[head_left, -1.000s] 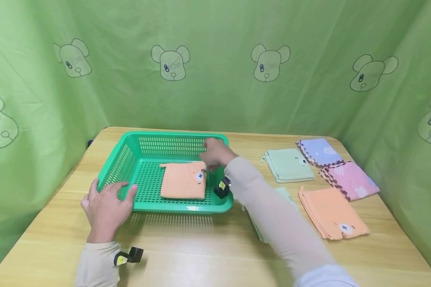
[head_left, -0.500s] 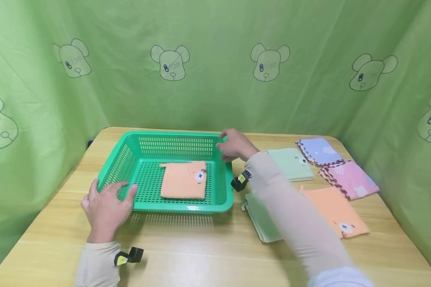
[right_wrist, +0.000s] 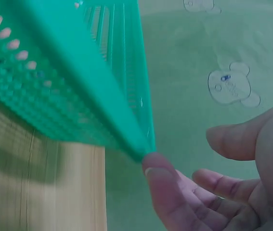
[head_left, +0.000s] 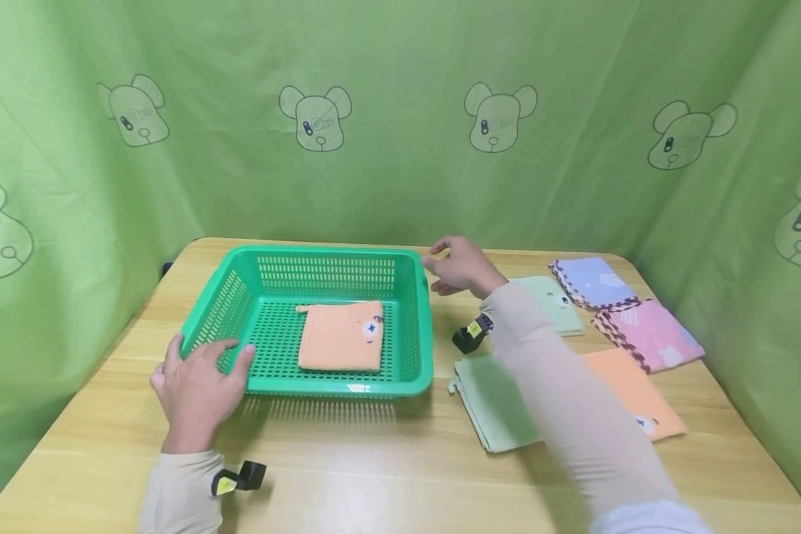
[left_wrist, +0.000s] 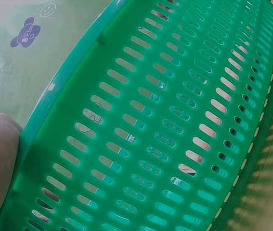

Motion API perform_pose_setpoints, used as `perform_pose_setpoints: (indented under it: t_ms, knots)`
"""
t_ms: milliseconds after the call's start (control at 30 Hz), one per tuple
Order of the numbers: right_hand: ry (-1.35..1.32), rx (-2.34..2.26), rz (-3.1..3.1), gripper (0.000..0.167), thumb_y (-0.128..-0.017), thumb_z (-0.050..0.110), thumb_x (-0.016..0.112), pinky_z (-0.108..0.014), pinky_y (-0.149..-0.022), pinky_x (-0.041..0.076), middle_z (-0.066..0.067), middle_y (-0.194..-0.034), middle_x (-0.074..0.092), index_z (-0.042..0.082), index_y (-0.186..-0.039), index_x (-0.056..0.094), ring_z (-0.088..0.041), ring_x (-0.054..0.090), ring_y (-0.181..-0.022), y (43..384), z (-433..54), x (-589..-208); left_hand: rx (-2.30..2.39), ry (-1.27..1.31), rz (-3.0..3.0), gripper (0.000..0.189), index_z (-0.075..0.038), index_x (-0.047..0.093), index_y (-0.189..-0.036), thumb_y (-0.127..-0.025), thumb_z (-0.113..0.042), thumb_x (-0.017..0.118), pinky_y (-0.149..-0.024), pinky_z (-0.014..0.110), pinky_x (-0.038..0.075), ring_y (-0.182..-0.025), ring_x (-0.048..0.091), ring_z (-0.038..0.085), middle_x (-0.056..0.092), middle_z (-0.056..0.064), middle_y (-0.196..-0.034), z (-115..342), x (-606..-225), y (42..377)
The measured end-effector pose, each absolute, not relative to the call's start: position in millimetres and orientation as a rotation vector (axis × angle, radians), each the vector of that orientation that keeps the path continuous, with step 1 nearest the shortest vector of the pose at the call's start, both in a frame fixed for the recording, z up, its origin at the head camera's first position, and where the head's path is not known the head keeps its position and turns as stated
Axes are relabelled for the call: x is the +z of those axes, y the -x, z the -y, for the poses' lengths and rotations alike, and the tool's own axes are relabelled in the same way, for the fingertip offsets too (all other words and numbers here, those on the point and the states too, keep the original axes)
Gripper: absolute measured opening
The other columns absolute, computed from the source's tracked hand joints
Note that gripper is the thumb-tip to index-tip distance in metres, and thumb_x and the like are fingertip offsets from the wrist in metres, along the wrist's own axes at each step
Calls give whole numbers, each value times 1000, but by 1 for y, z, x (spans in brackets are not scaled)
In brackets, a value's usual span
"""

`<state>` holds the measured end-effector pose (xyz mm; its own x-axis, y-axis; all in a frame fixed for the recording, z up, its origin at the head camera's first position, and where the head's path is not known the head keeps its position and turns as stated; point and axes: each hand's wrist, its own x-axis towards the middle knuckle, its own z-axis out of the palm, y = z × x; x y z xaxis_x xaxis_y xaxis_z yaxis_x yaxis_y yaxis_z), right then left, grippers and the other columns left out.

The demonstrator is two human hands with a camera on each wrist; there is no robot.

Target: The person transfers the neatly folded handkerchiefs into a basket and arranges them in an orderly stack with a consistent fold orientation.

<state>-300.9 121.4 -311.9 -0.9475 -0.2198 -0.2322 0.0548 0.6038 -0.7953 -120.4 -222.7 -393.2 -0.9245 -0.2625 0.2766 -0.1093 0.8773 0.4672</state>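
A green plastic basket (head_left: pixel 340 387) with slotted walls stands on the wooden table. Flat on its floor, towards the right, lies a folded orange towel (head_left: pixel 339 341) with a bear face and a hanging loop. My left hand (head_left: pixel 200 393) grips the basket's front-left corner, thumb and fingers spread over the rim. Just outside the back-right corner is my right hand (head_left: pixel 463 267), fingers apart and loosely bent, holding nothing. In the right wrist view one fingertip (right_wrist: pixel 160 169) is right at the corner of the rim. The left wrist view shows mostly the slotted front wall (left_wrist: pixel 141 125).
Right of the basket lies a folded green towel (head_left: pixel 487 404), partly under my right forearm. Beyond are another green towel (head_left: pixel 557 300), an orange one (head_left: pixel 617 371), a blue one (head_left: pixel 594 282) and a pink one (head_left: pixel 661 337). A green curtain (head_left: pixel 400 193) surrounds the table.
My right hand has moved out of the basket, over the right rim, to the outside of the back-right corner. The orange towel, the basket and my left hand have stayed put.
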Motion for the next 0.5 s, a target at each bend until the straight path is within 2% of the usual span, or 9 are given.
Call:
perform_pose_setpoints:
  t_ms: [300,500]
  knots:
    - [105,-1273,-2556,52,-99,31,56,-31,-71,57,-23,-129,51,-1,-137,41,-31,68,-90,310,-150,-319,-654,-276,2696,55,-8,63,-121,-97,-54,45,-96,70,17,-138,16,53,58,23,-130,222,-393,119]
    - [56,-1262,-2588,53,-99,29,56,-32,-73,57,-27,-132,48,-3,-138,40,-32,68,-92,314,-171,-327,-656,-279,2700,54,-9,63,-122,-97,-53,45,-96,70,17,-138,16,52,58,22,-130,222,-392,119]
